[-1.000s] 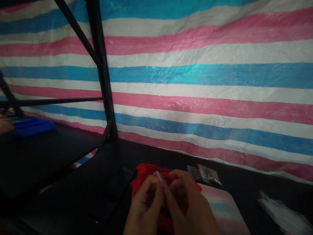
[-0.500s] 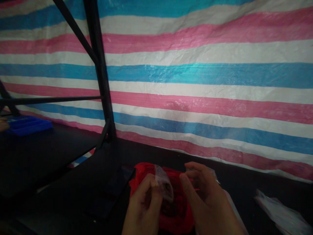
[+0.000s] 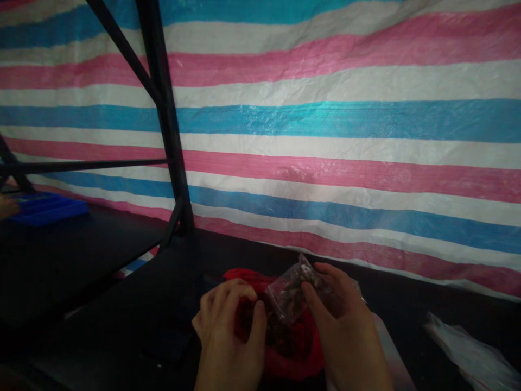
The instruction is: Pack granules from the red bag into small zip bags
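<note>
My right hand [image 3: 345, 320] grips a small clear plastic bag [image 3: 287, 290] between thumb and fingers. Small brownish pieces show inside this bag, too blurred to name. Under both hands lies an opened red bag [image 3: 299, 361], its middle filled with dark small pieces [image 3: 280, 336]. My left hand [image 3: 232, 331] is over the red bag's left side, fingers curled and the thumb tip close to the index fingertip. Whatever sits between those tips is too dark to make out. The clear bag's left corner is just beside my left thumb, apart from it.
Flat clear plastic bags [image 3: 474, 347] lie to the right on the black table [image 3: 228, 247]. A pale sheet [image 3: 391, 353] is partly under my right forearm. At far left stands a blue tray [image 3: 52, 209] beside another person's hand [image 3: 8, 207]. A black metal post [image 3: 169, 130] rises before the striped tarp.
The clear bag has passed from my left hand to my right and now shows brownish pieces inside. My left hand has shifted left, its fingers curling over the red bag.
</note>
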Demonstrator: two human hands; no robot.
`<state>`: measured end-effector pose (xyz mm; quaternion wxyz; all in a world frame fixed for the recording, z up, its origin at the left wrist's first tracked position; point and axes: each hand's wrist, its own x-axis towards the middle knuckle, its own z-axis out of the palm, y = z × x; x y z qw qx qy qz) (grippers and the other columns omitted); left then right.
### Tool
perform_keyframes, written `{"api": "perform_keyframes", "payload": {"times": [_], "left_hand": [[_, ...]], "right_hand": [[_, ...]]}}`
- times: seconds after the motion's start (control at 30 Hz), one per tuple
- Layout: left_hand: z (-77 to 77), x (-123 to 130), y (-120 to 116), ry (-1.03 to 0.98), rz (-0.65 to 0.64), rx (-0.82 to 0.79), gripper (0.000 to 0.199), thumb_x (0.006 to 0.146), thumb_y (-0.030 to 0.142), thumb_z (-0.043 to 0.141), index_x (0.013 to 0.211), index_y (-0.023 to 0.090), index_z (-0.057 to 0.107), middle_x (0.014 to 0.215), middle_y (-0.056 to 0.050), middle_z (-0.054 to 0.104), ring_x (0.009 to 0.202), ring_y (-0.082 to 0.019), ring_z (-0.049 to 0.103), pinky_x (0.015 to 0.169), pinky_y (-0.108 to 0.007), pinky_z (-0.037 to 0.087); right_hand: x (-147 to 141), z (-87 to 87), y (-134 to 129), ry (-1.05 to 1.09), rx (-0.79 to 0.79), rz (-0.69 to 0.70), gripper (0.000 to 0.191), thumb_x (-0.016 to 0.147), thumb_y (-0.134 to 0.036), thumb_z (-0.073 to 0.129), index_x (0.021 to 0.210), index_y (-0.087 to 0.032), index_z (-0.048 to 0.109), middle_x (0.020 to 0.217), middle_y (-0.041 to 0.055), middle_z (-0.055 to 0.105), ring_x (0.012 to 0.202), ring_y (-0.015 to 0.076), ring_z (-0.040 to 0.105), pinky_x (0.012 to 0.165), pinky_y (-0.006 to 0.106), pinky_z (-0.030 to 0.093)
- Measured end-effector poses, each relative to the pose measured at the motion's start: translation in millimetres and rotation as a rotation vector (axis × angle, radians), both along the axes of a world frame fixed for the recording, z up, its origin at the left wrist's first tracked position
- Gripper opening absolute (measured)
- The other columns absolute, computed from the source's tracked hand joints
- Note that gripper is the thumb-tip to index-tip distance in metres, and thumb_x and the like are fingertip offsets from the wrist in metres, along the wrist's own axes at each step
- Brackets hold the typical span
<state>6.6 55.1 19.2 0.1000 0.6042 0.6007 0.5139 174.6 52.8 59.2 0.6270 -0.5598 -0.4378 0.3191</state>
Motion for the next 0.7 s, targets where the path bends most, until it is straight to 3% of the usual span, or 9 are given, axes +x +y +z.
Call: {"api": "perform_keyframes", "payload": {"times": [0.13,0.3,0.47,0.6,0.7], "left_hand": [[-12.8,-10,10,-0.01,0.203,0.027,0.02,0.083,0.043,0.059,0.095,0.029,0.067,0.11,-0.009,0.071,0.11,-0.038,0.059,0.102,-0.06,0.039],[-11.4,-9,13,-0.162,0.247,-0.045,0.036,0.077,0.045,0.056,0.104,0.023,0.066,0.11,-0.014,0.063,0.111,-0.039,0.056,0.101,-0.062,0.045],[-16.4,-15,11,-0.113,0.157,-0.006,0.033,0.083,0.044,0.063,0.11,0.025,0.066,0.116,-0.012,0.063,0.113,-0.036,0.056,0.101,-0.06,0.046],[-21.6,-17,10,-0.04,0.05,0.045,0.029,0.09,0.043,0.063,0.115,0.029,0.068,0.122,-0.01,0.064,0.118,-0.035,0.054,0.104,-0.059,0.044],[-21.6,-14,8,-0.032,0.039,0.052,0.028,0.091,0.044,0.065,0.114,0.031,0.07,0.124,-0.009,0.062,0.119,-0.036,0.053,0.103,-0.06,0.045]], "right_hand": [[-3,-4.5,0,-0.277,0.008,0.006,0.037,0.082,-0.046,0.068,0.113,-0.027,0.074,0.107,0.008,0.083,0.097,0.0334,0.08,0.087,0.047,0.064],[-9,-3.2,-1,-0.373,-0.009,0.01,0.043,0.084,-0.047,0.063,0.122,-0.03,0.074,0.112,0.0077,0.083,0.105,0.036,0.079,0.092,0.053,0.062],[-9,-0.3,-4,-0.44,-0.022,0.04,0.046,0.085,-0.048,0.058,0.125,-0.033,0.074,0.109,0.0059,0.085,0.099,0.0362,0.081,0.084,0.053,0.064],[-10,2.3,-5,-0.459,0.045,0.019,0.04,0.086,-0.046,0.058,0.119,-0.031,0.077,0.105,0.0053,0.085,0.093,0.033,0.082,0.079,0.047,0.065],[-15,6.8,-6,-0.457,0.075,0.02,0.036,0.087,-0.044,0.06,0.115,-0.03,0.079,0.1,0.0048,0.086,0.09,0.0301,0.083,0.075,0.041,0.066]]}}
